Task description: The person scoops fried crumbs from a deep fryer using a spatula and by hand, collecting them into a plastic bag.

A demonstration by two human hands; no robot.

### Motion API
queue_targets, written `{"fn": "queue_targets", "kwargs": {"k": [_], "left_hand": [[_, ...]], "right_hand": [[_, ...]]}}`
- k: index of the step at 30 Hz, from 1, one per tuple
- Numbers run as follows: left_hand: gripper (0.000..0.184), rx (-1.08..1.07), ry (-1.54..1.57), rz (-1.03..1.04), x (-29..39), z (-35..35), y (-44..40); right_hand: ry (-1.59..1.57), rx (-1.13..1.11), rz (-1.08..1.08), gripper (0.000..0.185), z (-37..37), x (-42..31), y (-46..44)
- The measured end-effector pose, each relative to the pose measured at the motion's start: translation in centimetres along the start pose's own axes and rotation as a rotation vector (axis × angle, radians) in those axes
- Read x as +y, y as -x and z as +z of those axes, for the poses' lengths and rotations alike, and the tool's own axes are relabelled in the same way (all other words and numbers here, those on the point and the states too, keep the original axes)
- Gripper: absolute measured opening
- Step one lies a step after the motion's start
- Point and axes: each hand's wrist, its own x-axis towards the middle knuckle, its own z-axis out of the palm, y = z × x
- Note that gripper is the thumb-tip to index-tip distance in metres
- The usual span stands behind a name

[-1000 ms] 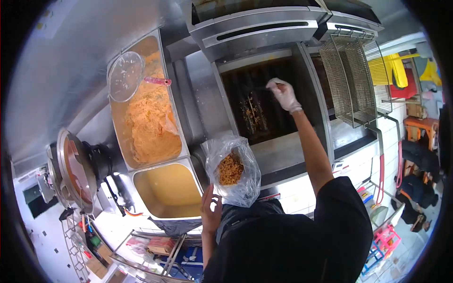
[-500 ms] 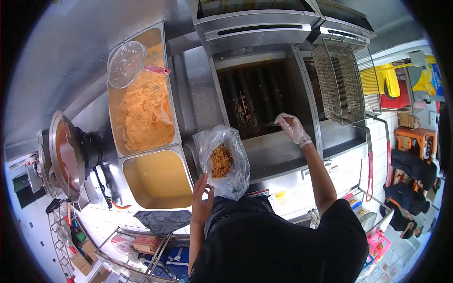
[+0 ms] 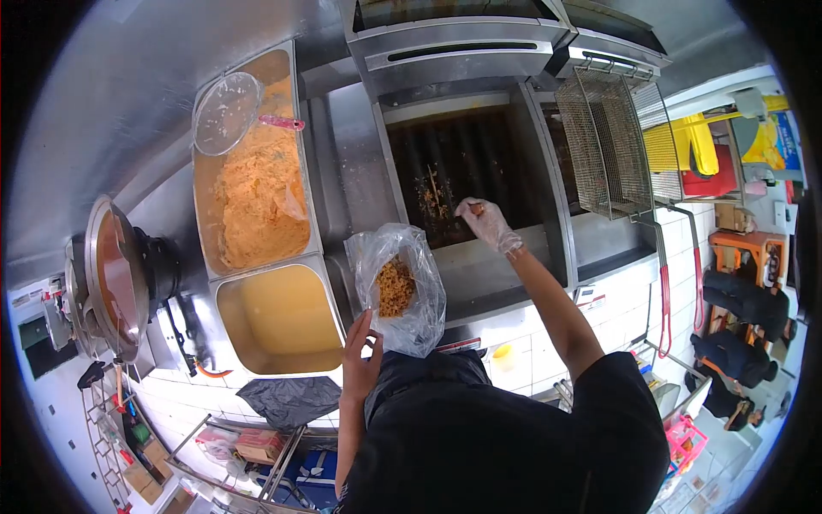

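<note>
A clear plastic bag (image 3: 430, 315) with brown fried crumbs (image 3: 396, 288) inside lies open at the front edge of the fryer. My bare left hand (image 3: 361, 364) is at the bag's near left side, its curled fingers closed on the edge of the plastic. Over the dark oil of the fryer vat (image 3: 479, 154) is my right hand (image 3: 490, 224), in a clear disposable glove. Its fingers are closed around something small and brownish that I cannot make out. Loose crumbs (image 3: 435, 195) float in the oil just left of this hand.
Left of the fryer stand a pan of orange breading (image 3: 257, 201) with a sieve (image 3: 227, 113) on it and a pan of yellow liquid (image 3: 287, 317). Wire fry baskets (image 3: 604, 141) hang at the right, red handles downward. Several people (image 3: 741, 304) are far right.
My right hand has moved left over the oil, closer to the floating crumbs. My left hand stays at the bag. The whole view has shifted slightly.
</note>
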Motion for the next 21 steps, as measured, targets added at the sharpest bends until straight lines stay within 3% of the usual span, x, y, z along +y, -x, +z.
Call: {"fn": "queue_targets", "kwargs": {"k": [6, 9, 14, 18, 21], "left_hand": [[0.060, 0.007, 0.030, -0.001, -0.3, 0.2, 0.3], [0.060, 0.014, 0.033, 0.007, -0.8, 0.5, 0.5], [0.061, 0.009, 0.058, -0.024, -0.2, 0.4, 0.4], [0.062, -0.023, 0.051, -0.006, 0.2, 0.6, 0.1], [0.063, -0.005, 0.028, 0.000, 0.4, -0.1, 0.0]], "right_hand": [[0.101, 0.000, 0.003, 0.028, -0.5, 0.6, 0.1], [0.018, 0.001, 0.105, 0.029, 0.1, 0.4, 0.7], [-0.059, -0.020, 0.071, 0.024, 0.6, 3.6, -0.2], [-0.024, -0.005, 0.148, 0.020, -0.4, 0.4, -0.2], [-0.137, 0.067, 0.079, 0.025, -1.3, 0.6, 0.1]]}}
